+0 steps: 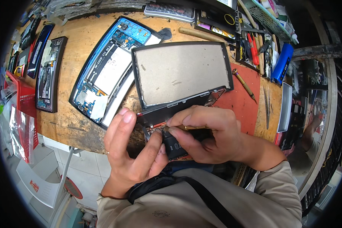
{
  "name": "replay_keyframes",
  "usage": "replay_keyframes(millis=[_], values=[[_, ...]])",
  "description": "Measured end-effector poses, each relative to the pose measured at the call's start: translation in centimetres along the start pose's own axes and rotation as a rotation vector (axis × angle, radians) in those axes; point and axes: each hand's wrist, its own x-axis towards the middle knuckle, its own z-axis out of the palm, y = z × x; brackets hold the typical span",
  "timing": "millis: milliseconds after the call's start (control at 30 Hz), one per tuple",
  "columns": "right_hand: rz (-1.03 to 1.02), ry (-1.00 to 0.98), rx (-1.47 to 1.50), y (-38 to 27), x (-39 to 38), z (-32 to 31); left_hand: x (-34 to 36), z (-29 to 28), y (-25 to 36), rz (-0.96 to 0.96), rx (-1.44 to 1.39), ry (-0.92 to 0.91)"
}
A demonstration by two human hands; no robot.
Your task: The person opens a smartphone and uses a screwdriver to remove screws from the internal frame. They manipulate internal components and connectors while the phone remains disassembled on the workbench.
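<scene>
An opened phone (174, 147) with a black battery is close to my body, between my two hands. My left hand (135, 155) grips it at its left side, with one fingertip down on its inner parts and other fingers raised beside it. My right hand (213, 133) is closed in a pinch around a thin brass-coloured tool (197, 128), whose tip is hidden by the fingers. Beneath those fingertips runs a reddish strip (159, 124). A dark phone frame (165, 113) stands tilted just beyond, against a black-rimmed grey panel (182, 72).
Another opened phone (110, 68) with a blue board lies at the left, and a third (49, 76) beyond it. A pen-like screwdriver (245, 85) rests on a red mat (251, 110); tweezers (267, 108) lie right of it. A red basket (26, 95) hangs at the left edge.
</scene>
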Motion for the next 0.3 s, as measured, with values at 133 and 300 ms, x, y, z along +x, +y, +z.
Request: replay_keyframes(millis=[133, 300], values=[[0.019, -0.010, 0.021, -0.14, -0.10, -0.21, -0.22, -0.05, -0.16, -0.030, -0.095, 0.020], [-0.020, -0.019, 0.023, 0.02, 0.00, -0.17, -0.74, -0.10, -0.14, -0.092, -0.163, 0.010]])
